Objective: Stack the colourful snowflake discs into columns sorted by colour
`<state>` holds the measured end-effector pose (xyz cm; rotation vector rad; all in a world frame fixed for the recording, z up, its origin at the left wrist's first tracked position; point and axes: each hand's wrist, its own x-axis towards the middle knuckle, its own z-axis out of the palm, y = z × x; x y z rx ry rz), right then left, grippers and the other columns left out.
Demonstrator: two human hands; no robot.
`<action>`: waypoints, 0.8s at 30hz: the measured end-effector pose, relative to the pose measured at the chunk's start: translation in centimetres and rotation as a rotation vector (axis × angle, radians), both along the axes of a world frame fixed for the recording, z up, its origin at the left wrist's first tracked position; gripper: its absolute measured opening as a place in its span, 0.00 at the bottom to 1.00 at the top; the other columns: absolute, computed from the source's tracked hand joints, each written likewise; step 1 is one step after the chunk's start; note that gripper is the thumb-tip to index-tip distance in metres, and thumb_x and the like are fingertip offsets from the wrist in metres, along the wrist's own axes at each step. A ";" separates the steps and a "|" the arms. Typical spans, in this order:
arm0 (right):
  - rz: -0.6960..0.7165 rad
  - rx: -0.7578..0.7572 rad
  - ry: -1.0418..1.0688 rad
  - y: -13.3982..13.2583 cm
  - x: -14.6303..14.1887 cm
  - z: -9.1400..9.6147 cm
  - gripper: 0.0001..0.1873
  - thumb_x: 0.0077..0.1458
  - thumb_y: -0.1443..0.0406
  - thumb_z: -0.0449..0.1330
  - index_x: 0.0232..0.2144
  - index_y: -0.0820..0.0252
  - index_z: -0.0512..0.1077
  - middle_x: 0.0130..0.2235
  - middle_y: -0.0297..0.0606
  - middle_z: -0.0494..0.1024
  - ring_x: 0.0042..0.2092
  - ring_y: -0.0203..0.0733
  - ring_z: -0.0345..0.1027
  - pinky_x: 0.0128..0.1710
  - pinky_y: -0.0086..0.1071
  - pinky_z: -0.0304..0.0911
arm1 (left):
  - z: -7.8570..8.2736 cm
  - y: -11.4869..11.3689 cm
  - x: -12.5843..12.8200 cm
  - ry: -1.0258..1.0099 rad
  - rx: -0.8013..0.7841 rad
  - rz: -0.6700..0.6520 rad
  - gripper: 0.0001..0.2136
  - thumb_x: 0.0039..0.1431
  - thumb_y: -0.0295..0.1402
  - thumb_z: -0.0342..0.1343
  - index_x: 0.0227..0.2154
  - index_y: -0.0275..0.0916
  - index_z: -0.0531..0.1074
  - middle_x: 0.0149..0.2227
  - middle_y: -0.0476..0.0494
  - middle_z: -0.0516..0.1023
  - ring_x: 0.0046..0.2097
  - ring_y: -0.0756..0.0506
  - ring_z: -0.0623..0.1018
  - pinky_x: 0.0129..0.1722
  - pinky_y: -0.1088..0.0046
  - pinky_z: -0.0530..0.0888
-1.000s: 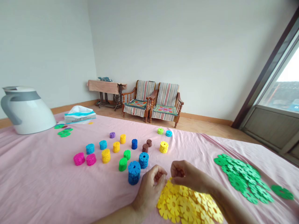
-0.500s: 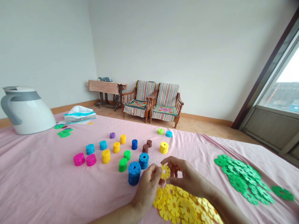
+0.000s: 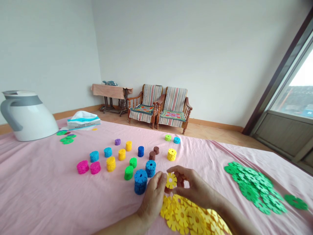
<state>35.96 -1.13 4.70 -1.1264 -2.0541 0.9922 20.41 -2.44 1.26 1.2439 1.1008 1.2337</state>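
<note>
- I log a pink bed sheet (image 3: 36,189) as the largest item in view, spread under everything listed below.
- Behind the sheet I see a window (image 3: 293,98) at far right, and two wooden armchairs (image 3: 161,104) with striped covers against the far wall.
- Left of the armchairs stands a small table (image 3: 110,91) with a cloth over it.
- At the sheet's far left edge sits a white jug (image 3: 29,117), with a white packet (image 3: 83,121) just beside it.
- On the sheet at right lies a loose pile of green plastic discs (image 3: 251,186).
- Nearest me lies a loose pile of yellow plastic discs (image 3: 186,217), partly under my view of the hands.
- My left hand (image 3: 154,199) and right hand (image 3: 195,186) are both closed in a fingertip grip, just above the yellow pile.
- Between them, both hands grasp one yellow flower-shaped disc (image 3: 171,180), clear of the pile.
- Left of my left hand stands a tall blue stack (image 3: 140,181), almost touching it.
- Farther up the sheet, short stacks of blue, green, yellow, pink, brown and purple discs (image 3: 128,172) stand upright, well apart from the hands.
</note>
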 end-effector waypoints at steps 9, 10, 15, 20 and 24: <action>0.038 -0.097 0.076 0.1 0.2 0.2 0.22 0.46 0.60 0.65 0.44 0.61 0.70 0.28 0.31 0.69 0.30 0.33 0.63 0.32 0.29 0.61 | -1.1 0.4 -0.1 0.065 0.037 -0.001 0.18 0.56 0.50 0.47 0.25 0.38 0.65 0.25 0.52 0.65 0.31 0.48 0.68 0.32 0.76 0.67; 0.045 -0.094 0.070 0.0 0.2 0.3 0.22 0.45 0.60 0.65 0.44 0.60 0.70 0.29 0.31 0.70 0.30 0.33 0.63 0.32 0.29 0.62 | -1.2 0.4 -0.1 0.079 0.050 0.001 0.18 0.56 0.50 0.47 0.25 0.39 0.64 0.24 0.52 0.63 0.31 0.48 0.67 0.31 0.76 0.66; 0.031 -0.046 0.035 -0.2 -0.1 0.3 0.19 0.46 0.64 0.63 0.43 0.59 0.69 0.29 0.31 0.70 0.30 0.33 0.63 0.32 0.29 0.62 | -0.9 0.3 0.0 0.021 0.063 -0.067 0.18 0.56 0.50 0.48 0.23 0.39 0.61 0.23 0.54 0.60 0.27 0.50 0.66 0.26 0.77 0.64; -0.034 0.007 0.041 -0.1 -0.4 -0.2 0.17 0.47 0.66 0.61 0.43 0.60 0.68 0.26 0.29 0.69 0.29 0.33 0.64 0.32 0.29 0.62 | -0.8 0.4 0.0 0.005 0.081 -0.113 0.18 0.57 0.50 0.47 0.25 0.38 0.61 0.22 0.54 0.60 0.26 0.50 0.66 0.26 0.77 0.65; -0.035 -0.016 0.062 0.0 -0.5 -0.4 0.20 0.47 0.67 0.62 0.44 0.60 0.68 0.27 0.29 0.69 0.30 0.33 0.65 0.32 0.29 0.62 | -1.2 0.5 -0.1 0.040 0.082 -0.071 0.19 0.57 0.50 0.47 0.24 0.38 0.61 0.23 0.54 0.60 0.26 0.50 0.66 0.26 0.77 0.65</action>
